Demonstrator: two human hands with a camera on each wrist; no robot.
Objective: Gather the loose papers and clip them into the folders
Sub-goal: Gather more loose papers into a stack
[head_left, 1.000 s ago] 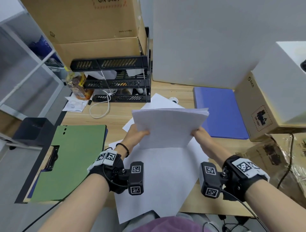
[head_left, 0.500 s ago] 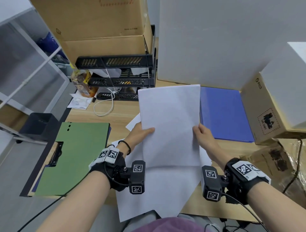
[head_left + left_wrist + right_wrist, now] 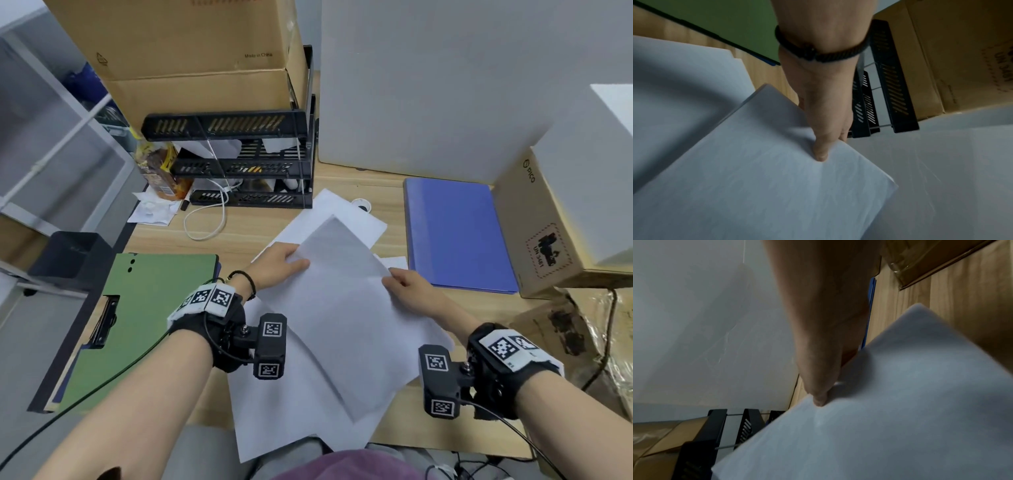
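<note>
A stack of white papers [image 3: 346, 308] is held tilted above the wooden desk, one corner pointing away from me. My left hand [image 3: 284, 262] pinches its left edge, thumb on top [image 3: 821, 154]. My right hand [image 3: 407, 281] pinches its right edge, thumb on top [image 3: 819, 400]. More loose sheets [image 3: 274, 404] lie underneath on the desk, and another sheet [image 3: 329, 212] lies further back. A green folder [image 3: 137, 318] with a black clip [image 3: 102, 322] lies at the left. A blue folder [image 3: 455, 233] lies at the right.
A black tiered file tray [image 3: 239, 164] carries cardboard boxes [image 3: 191, 51] at the back left. A white cable [image 3: 209, 222] loops in front of it. A large white box [image 3: 445, 85] stands behind. A cardboard carton [image 3: 548, 233] borders the blue folder on the right.
The paper stack was horizontal, then stood upright; now it has dropped lower and turned diagonally, both hands still pinching its edges.
</note>
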